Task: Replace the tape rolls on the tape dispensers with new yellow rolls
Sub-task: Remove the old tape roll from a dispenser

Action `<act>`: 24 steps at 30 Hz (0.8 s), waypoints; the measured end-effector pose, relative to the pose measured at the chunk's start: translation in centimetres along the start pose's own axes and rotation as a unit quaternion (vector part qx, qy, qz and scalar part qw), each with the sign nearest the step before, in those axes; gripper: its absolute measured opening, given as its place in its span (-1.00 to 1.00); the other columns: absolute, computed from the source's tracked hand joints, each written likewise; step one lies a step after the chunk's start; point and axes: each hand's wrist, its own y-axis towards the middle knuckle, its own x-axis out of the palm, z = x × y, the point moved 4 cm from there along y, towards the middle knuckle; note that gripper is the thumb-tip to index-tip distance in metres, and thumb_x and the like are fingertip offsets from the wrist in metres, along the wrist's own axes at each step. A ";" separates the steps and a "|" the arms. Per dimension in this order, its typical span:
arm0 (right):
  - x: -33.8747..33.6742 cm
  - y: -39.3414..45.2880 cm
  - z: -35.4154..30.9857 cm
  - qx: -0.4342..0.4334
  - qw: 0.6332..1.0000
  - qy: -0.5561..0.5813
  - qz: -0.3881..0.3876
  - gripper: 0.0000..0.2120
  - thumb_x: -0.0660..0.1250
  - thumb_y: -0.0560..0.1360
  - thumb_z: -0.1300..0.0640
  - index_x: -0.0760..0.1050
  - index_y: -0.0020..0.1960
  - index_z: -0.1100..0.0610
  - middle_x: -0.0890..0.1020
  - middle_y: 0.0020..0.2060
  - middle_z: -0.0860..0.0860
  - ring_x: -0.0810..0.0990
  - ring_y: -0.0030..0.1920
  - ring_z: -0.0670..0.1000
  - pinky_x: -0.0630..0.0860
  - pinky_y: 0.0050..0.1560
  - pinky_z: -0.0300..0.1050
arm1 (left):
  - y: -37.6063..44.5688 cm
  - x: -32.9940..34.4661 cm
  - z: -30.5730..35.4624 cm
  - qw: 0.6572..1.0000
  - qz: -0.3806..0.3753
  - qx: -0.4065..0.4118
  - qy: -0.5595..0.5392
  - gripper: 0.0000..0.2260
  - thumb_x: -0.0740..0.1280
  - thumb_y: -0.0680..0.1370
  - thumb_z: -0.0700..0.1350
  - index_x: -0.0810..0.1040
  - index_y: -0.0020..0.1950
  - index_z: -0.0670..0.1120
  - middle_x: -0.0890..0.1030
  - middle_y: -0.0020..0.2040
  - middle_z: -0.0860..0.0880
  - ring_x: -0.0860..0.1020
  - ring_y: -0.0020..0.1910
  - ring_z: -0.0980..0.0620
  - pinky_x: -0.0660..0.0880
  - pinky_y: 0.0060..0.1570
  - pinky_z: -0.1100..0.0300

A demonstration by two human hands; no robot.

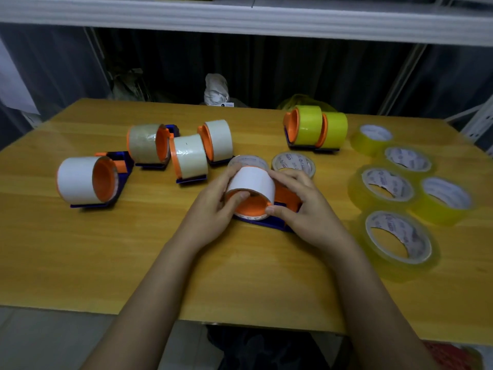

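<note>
On the wooden table [80, 263], the dispenser [269, 222] you are working sits at the middle, near the front edge, with five loose yellow rolls [397, 244] lying flat to its right. Its white roll [252, 182] looks light, stiff and slick, so take it by the rim and slide it off the orange hub [250, 206]. Your left hand [213, 209] curls round that roll, thumb on the hub's lip, while your right hand [301, 206] clamps the dispenser's body.

Yellow rolls [386, 185], white roll [252, 182] on orange-and-blue dispenser [277, 209], tan wood-grain table [106, 249].
</note>
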 end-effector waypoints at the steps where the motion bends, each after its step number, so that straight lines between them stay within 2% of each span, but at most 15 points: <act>1: 0.1 0.0 0.0 -0.003 1.000 -0.004 0.005 -0.38 0.49 0.43 0.17 0.37 0.43 -0.04 0.40 0.25 -0.12 0.32 0.32 -0.17 0.23 0.34 -0.35 | 0.0 0.0 0.0 1.000 0.003 0.005 0.011 -0.53 0.28 0.58 -0.09 0.25 0.48 0.08 0.30 0.46 0.16 0.23 0.42 0.30 0.29 0.39 0.21; 3: 0.4 0.0 -0.1 -0.006 1.000 -0.017 0.016 -0.38 0.49 0.43 0.17 0.37 0.43 -0.01 0.39 0.24 -0.14 0.31 0.34 -0.13 0.21 0.35 -0.31 | 0.1 0.1 0.0 0.999 0.013 0.015 0.038 -0.51 0.28 0.59 -0.12 0.23 0.49 0.01 0.27 0.47 0.11 0.19 0.44 0.27 0.23 0.38 0.34; 5: 0.6 -0.1 -0.1 -0.004 0.999 -0.028 0.021 -0.39 0.49 0.42 0.17 0.37 0.42 -0.01 0.37 0.23 -0.16 0.30 0.35 -0.11 0.20 0.35 -0.29 | 0.0 0.2 -0.1 0.997 0.026 0.035 0.069 -0.51 0.28 0.59 -0.15 0.24 0.50 -0.04 0.26 0.45 0.11 0.18 0.43 0.26 0.21 0.37 0.38; 8: 0.5 -0.1 -0.4 -0.005 0.998 -0.054 0.026 -0.39 0.49 0.42 0.17 0.37 0.41 -0.01 0.35 0.21 -0.17 0.30 0.34 -0.10 0.22 0.34 -0.25 | -0.1 0.3 -0.2 0.992 0.035 0.055 0.104 -0.50 0.25 0.57 -0.07 0.24 0.50 -0.06 0.27 0.43 0.10 0.21 0.44 0.21 0.24 0.36 0.33; 10: 0.7 -0.1 -0.6 -0.005 0.997 -0.075 0.026 -0.39 0.48 0.43 0.16 0.35 0.42 0.00 0.34 0.21 -0.17 0.28 0.33 -0.11 0.20 0.30 -0.27 | -0.1 0.3 -0.2 0.990 0.041 0.056 0.122 -0.49 0.21 0.54 -0.05 0.25 0.50 -0.05 0.31 0.45 0.03 0.25 0.44 0.14 0.26 0.35 0.30; 14: 1.0 -0.2 -0.8 -0.017 0.995 -0.089 0.039 -0.40 0.46 0.45 0.18 0.34 0.43 0.04 0.38 0.27 -0.08 0.28 0.34 -0.08 0.21 0.30 -0.25 | -0.1 0.3 -0.1 0.984 0.051 0.075 0.154 -0.51 0.20 0.53 -0.14 0.29 0.48 -0.13 0.38 0.43 -0.10 0.31 0.41 0.04 0.23 0.30 0.35; 19: 0.9 -0.2 -0.8 -0.012 0.996 -0.076 0.043 -0.41 0.47 0.44 0.18 0.36 0.42 0.03 0.39 0.26 -0.09 0.29 0.33 -0.10 0.21 0.26 -0.30 | -0.2 0.3 0.0 0.982 0.071 0.085 0.156 -0.53 0.21 0.52 -0.22 0.34 0.45 -0.16 0.43 0.39 -0.14 0.37 0.37 0.00 0.24 0.28 0.38; 24: 1.0 0.0 -1.2 -0.014 0.993 -0.109 0.032 -0.43 0.45 0.45 0.15 0.33 0.40 0.03 0.37 0.25 -0.09 0.28 0.30 -0.10 0.24 0.23 -0.25 | -0.3 0.4 0.3 0.978 0.092 0.094 0.161 -0.53 0.21 0.49 -0.27 0.38 0.42 -0.19 0.46 0.35 -0.17 0.45 0.33 -0.08 0.37 0.23 0.25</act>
